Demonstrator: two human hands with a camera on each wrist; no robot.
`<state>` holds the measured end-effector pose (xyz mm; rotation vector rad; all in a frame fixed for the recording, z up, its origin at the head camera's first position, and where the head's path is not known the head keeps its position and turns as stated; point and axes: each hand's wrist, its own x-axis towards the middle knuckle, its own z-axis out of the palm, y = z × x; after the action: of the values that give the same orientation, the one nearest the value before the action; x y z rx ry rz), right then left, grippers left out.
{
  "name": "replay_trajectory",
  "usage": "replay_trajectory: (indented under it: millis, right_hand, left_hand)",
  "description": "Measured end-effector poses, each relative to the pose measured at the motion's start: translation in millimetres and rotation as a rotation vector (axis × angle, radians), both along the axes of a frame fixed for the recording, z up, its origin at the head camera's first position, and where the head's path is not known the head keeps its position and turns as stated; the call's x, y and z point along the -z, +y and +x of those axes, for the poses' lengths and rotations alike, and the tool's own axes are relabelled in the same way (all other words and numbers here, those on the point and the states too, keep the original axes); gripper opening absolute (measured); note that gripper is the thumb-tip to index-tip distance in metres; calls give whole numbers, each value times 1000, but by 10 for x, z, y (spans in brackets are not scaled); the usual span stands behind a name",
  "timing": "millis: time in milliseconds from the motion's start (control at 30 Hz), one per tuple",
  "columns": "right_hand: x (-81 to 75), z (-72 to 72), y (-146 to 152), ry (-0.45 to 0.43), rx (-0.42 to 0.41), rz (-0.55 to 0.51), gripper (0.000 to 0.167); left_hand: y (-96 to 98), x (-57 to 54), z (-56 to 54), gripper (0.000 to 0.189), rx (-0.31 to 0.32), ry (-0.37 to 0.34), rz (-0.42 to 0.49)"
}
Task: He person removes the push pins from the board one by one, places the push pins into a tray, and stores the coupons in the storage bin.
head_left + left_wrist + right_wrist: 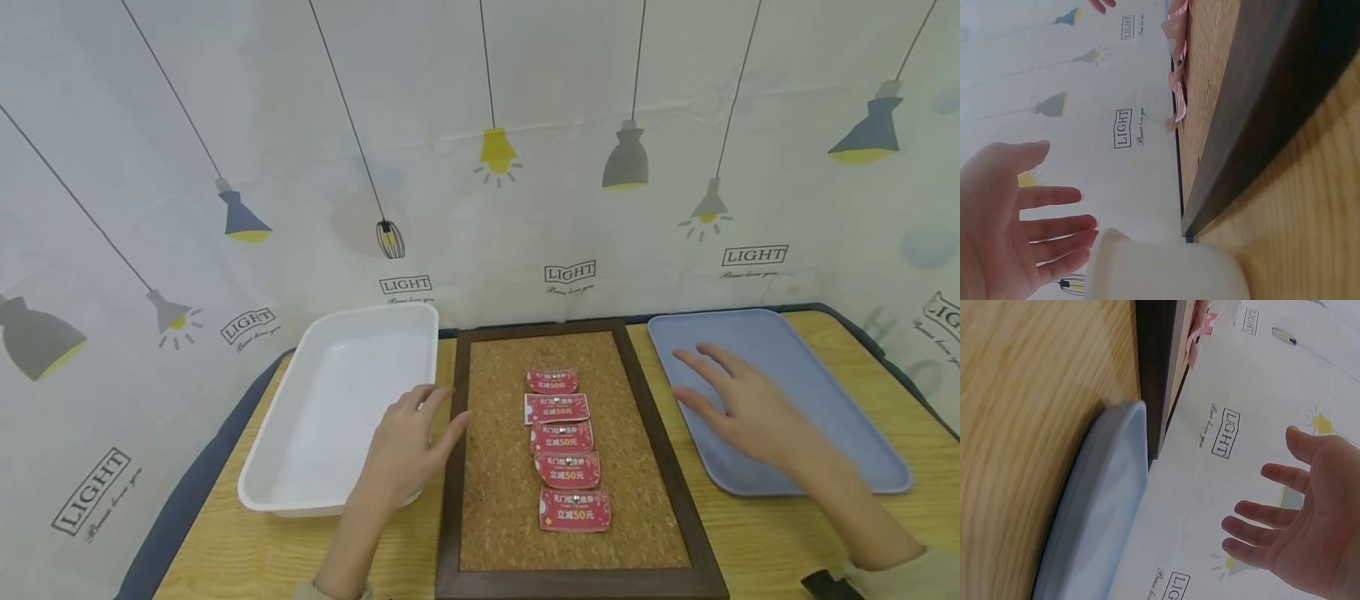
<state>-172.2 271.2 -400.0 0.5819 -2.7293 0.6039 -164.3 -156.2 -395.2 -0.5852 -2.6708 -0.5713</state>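
Note:
My left hand (401, 437) hovers by the right rim of the white tray (337, 504), its fingers spread and nothing in its grasp. In the left wrist view its fingers (1054, 225) reach toward that tray's edge. Over the blue tray (817, 417) is my right hand (750, 412), fingers apart and holding nothing. Between the hands lies a cork board (495, 467) with a dark wooden frame. Several red paper coupons (575, 510) run down its middle in a column, each with a small shiny pin near its upper part. Their edges curl up from the cork.
All of this rests on a wood-grain table (772, 550). A pale cloth printed with hanging lamps (525, 50) rises behind and at the sides. Near my right sleeve (900, 575) is a small black object (828, 586) at the bottom edge.

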Motion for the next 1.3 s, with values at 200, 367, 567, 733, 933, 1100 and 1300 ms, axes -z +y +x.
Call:
replay_trajectory:
  millis: [200, 367, 567, 733, 933, 1100, 1300]
  right_hand:
    - [21, 21, -136, -22, -49, -8, 53]
    - [23, 57, -251, -53, -73, -29, 52]
    - [25, 103, -387, -90, -95, -30, 52]
    - [25, 124, -500, -112, -131, -41, 50]
    - [50, 143, -627, -85, -233, -62, 41]
    - [70, 153, -711, -155, -288, -111, 34]
    - [87, 153, -806, -273, -357, -196, 30]
  left_hand:
    - [130, 39, 24, 46, 55, -45, -5]
    - [233, 84, 56, 49, 93, -98, -24]
    - [308, 159, 79, 45, 141, -156, -18]
    - [365, 201, 76, 38, 183, -213, 10]
    - [429, 229, 76, 33, 224, -313, 58]
    - [471, 265, 87, 29, 249, -385, 92]
    - [523, 316, 104, 20, 298, -440, 154]
